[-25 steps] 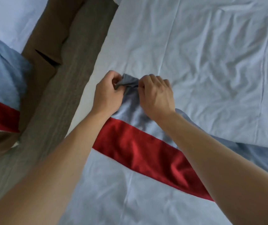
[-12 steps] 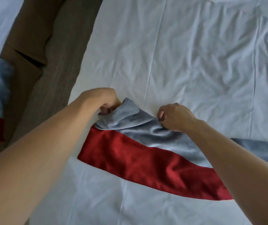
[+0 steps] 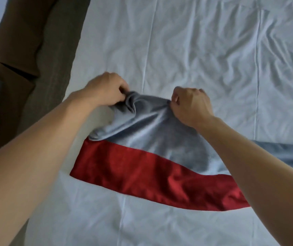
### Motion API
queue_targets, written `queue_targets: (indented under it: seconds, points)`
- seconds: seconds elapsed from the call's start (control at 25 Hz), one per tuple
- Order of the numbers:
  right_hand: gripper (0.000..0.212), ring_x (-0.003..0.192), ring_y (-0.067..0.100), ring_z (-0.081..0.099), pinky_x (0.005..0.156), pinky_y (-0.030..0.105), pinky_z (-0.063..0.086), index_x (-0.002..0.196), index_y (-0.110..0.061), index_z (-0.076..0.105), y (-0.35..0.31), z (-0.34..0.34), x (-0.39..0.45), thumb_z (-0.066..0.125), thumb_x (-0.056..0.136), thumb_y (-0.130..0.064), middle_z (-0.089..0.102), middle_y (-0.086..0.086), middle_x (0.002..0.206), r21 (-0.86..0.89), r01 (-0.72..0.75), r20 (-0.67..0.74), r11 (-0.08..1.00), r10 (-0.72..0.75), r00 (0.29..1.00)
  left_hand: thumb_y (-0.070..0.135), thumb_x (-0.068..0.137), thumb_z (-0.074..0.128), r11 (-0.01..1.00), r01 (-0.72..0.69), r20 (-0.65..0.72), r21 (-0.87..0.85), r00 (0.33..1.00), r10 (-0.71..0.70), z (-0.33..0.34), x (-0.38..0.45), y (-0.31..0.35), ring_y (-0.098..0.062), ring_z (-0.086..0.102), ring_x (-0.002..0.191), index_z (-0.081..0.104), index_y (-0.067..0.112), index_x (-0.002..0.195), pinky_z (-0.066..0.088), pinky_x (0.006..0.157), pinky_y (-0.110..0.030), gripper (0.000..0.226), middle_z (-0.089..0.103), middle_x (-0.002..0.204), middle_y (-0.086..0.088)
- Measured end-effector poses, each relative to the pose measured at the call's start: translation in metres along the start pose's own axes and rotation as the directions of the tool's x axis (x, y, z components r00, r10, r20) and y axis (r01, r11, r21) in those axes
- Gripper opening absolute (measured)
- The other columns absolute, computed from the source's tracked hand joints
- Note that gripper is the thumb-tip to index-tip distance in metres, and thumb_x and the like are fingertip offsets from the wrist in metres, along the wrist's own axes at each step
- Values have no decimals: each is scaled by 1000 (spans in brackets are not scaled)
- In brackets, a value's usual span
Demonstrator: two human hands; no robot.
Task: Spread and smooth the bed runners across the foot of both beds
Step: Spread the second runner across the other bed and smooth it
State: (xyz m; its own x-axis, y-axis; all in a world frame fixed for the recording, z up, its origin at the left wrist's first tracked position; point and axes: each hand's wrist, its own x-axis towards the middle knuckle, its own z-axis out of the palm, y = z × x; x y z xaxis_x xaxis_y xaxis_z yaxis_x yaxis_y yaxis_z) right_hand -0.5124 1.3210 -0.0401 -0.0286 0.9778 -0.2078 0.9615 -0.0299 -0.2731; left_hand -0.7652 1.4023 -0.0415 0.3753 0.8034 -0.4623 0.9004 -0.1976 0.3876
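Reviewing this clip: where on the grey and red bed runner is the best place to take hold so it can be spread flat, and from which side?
Grip the bed runner along its bunched grey far edge, reaching over from the near side, as the left hand and right hand do. That edge is crumpled, while the red band lies flat on the sheet.

At frame centre the left hand (image 3: 104,91) and right hand (image 3: 191,105) each pinch the bunched grey edge of a grey-and-red bed runner (image 3: 152,153) lying across the wrinkled white bed (image 3: 204,50).
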Motion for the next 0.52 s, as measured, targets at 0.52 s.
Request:
queue_targets:
  seconds: [0.52]
  points:
    - [23, 83, 28, 63, 74, 35, 44, 114, -29, 61, 32, 18, 13, 56, 92, -32, 69, 0, 91, 29, -137, 71, 990, 135, 988, 31, 91, 56, 898, -89, -226, 431, 953, 203, 37, 31, 38, -26, 54, 99, 70, 22, 110, 32, 89, -39, 25, 70, 103, -1]
